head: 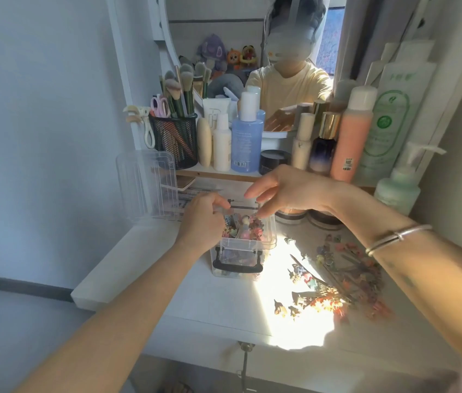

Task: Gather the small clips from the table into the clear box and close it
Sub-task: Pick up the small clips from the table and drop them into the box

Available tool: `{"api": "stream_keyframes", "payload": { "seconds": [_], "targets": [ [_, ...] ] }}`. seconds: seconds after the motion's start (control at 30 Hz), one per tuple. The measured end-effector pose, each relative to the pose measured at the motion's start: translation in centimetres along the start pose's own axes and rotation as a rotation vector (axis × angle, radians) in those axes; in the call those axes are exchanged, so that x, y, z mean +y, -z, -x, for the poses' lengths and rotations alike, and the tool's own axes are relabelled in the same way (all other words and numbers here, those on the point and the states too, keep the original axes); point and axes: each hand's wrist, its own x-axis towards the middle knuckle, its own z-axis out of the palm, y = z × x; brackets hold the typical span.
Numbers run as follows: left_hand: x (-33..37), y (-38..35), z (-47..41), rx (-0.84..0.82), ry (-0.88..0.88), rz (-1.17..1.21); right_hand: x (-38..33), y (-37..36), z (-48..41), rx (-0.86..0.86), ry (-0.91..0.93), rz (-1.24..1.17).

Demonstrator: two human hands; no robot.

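Note:
The clear box (248,246) stands open on the white dressing table (224,304), partly filled with small colourful clips (241,226). A black handle hangs on its front. My left hand (201,218) grips the box's left rim with curled fingers. Over the back right corner of the box hovers my right hand (286,191), its fingers spread and pointing down, with the fingertips just above the clips inside. Whether it holds a clip is unclear. Several loose clips (348,276) lie scattered on the table to the right of the box. The box's clear lid (146,185) leans at the left.
Bottles, tubes and jars (245,137) crowd the shelf behind the box, beside a black mesh cup of brushes (176,137). A mirror rises behind them. A green pump bottle (398,188) stands at the right. The table's left edge drops off close to the lid.

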Motion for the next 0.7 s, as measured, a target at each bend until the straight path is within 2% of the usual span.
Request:
{"api": "stream_keyframes", "payload": {
  "seconds": [0.1,0.17,0.3,0.4,0.53,0.7],
  "targets": [
    [-0.6,0.7,-0.2,0.006,0.020,-0.008,1.8,0.6,0.4,0.119,-0.039,-0.137],
    [-1.0,1.2,-0.3,0.004,0.026,-0.016,3.6,0.3,0.5,0.170,-0.112,-0.054],
    [-1.1,1.5,-0.2,-0.014,0.003,-0.046,6.1,-2.8,-0.1,-0.066,-0.196,0.371],
    [-1.1,1.4,-0.2,-0.013,0.002,-0.044,5.6,-4.6,-0.7,-0.193,-0.182,0.408],
    [-1.2,1.4,-0.2,-0.006,0.004,-0.046,4.9,-5.2,-0.6,-0.242,-0.154,0.372],
    [-1.2,1.3,-0.1,-0.007,0.001,-0.028,4.9,-5.4,0.1,-0.176,-0.054,0.441]
  ]
}}
